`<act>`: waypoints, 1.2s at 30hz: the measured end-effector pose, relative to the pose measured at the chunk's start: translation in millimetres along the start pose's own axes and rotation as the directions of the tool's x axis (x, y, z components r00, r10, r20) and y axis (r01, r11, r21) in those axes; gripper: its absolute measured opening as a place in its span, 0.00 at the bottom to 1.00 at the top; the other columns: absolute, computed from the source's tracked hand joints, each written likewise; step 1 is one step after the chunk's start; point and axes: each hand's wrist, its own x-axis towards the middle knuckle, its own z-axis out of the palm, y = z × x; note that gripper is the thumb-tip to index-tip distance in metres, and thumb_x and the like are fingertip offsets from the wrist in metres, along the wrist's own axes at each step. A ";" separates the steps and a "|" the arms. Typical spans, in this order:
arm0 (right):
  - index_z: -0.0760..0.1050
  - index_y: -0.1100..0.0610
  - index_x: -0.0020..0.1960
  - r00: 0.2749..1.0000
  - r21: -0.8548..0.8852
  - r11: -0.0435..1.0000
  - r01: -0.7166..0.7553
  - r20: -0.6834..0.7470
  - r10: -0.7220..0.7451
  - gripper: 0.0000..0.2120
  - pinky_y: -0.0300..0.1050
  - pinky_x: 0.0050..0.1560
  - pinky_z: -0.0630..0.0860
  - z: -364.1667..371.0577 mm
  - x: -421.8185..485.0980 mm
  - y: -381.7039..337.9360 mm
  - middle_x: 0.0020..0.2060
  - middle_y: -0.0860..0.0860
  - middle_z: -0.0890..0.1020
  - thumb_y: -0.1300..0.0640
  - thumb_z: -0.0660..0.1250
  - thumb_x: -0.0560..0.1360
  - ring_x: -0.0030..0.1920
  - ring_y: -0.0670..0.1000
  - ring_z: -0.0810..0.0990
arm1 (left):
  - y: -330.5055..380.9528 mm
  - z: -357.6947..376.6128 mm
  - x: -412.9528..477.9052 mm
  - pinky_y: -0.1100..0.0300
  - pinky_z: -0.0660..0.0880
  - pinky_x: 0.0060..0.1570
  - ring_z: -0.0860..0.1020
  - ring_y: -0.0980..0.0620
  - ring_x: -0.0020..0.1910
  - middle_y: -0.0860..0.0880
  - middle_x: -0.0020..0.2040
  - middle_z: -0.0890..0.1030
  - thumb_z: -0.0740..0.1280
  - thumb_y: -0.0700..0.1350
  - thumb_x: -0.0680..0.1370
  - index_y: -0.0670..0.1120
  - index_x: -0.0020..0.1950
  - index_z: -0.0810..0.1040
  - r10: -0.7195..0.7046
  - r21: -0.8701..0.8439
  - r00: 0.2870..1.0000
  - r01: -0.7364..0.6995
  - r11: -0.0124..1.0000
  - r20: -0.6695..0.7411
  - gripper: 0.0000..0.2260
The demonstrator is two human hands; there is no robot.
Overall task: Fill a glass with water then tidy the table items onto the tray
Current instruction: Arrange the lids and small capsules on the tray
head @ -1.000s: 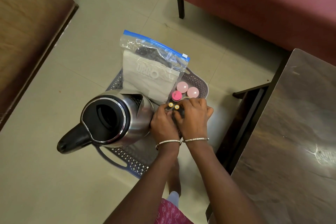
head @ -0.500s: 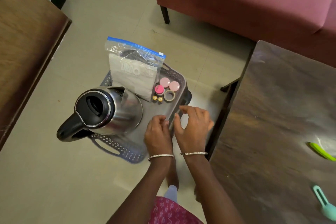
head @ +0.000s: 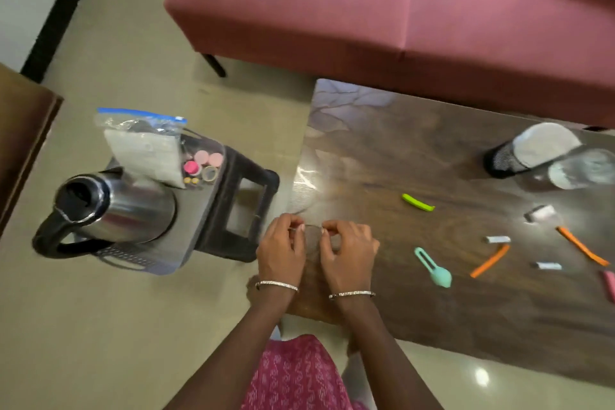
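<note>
- Head view, looking down: your left hand (head: 281, 253) and right hand (head: 349, 253) meet over the near-left edge of the dark wooden table (head: 399, 326).
- Both hands have curled fingers. Thumb and forefinger of each pinch one end of a thin clear item (head: 307, 227) stretched between them. It is too faint and blurred to name.
- Each of your wrists carries a thin bangle.
- To your left, the grey perforated tray (head: 123, 256) rests on a dark stool (head: 246, 210), well apart from both hands.
- On the tray stand a steel kettle (head: 113, 206), lid open and black handle towards you, and an upright zip bag (head: 146, 150) with a blue seal.
- Just beside the bag lie pink caps (head: 201, 156) and a small roll of tape (head: 210, 173).
- The glass (head: 582, 173) stands at the far-right end of the table, just beside a tilted black mesh holder (head: 506, 160). Blur hides what the glass contains.
- Loose on the table to your right are a green clip (head: 417, 202), a teal clip (head: 434, 268), two orange sticks (head: 491, 260) and small white pieces (head: 497, 239).
- A pink piece (head: 610, 283) is cut off by the right edge.
- A maroon sofa (head: 366, 10) runs along the far side of the table.
</note>
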 end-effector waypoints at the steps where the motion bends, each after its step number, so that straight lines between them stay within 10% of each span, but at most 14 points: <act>1: 0.80 0.49 0.45 1.000 0.000 1.000 -0.013 -0.017 0.013 0.02 0.50 0.50 0.66 -14.3 -2.2 12.1 0.42 0.45 0.83 0.56 0.69 0.73 0.50 0.52 0.76 | 12.5 8.7 -8.4 0.56 0.77 0.45 0.79 0.51 0.44 0.51 0.45 0.81 0.67 0.42 0.77 0.47 0.48 0.78 0.025 -0.005 1.000 -0.025 1.000 0.015 0.02; 21: 0.82 0.53 0.43 0.846 0.160 0.882 -0.443 -0.252 0.470 0.04 0.51 0.51 0.75 -251.2 6.9 288.2 0.37 0.48 0.85 0.61 0.71 0.72 0.45 0.55 0.80 | 228.2 227.2 -111.4 0.52 0.76 0.47 0.79 0.47 0.45 0.48 0.44 0.82 0.67 0.38 0.75 0.44 0.46 0.79 0.179 -0.069 0.902 -0.165 0.984 0.394 0.03; 25: 0.83 0.57 0.43 0.716 0.339 0.739 -0.582 -0.216 0.663 0.03 0.50 0.49 0.79 -250.1 18.3 332.3 0.36 0.52 0.84 0.62 0.70 0.72 0.39 0.53 0.82 | 232.3 269.7 -103.4 0.63 0.67 0.42 0.79 0.47 0.43 0.49 0.43 0.82 0.67 0.38 0.74 0.46 0.45 0.79 0.181 0.020 0.872 -0.213 0.977 0.454 0.03; 36: 0.84 0.57 0.44 0.369 0.514 0.284 -0.809 0.068 0.927 0.09 0.41 0.47 0.71 -227.0 54.8 397.2 0.43 0.56 0.86 0.53 0.69 0.75 0.45 0.57 0.82 | 232.1 351.6 -65.0 0.50 0.74 0.51 0.78 0.42 0.52 0.44 0.53 0.80 0.63 0.42 0.77 0.46 0.55 0.77 0.061 0.270 0.789 -0.280 0.921 0.612 0.08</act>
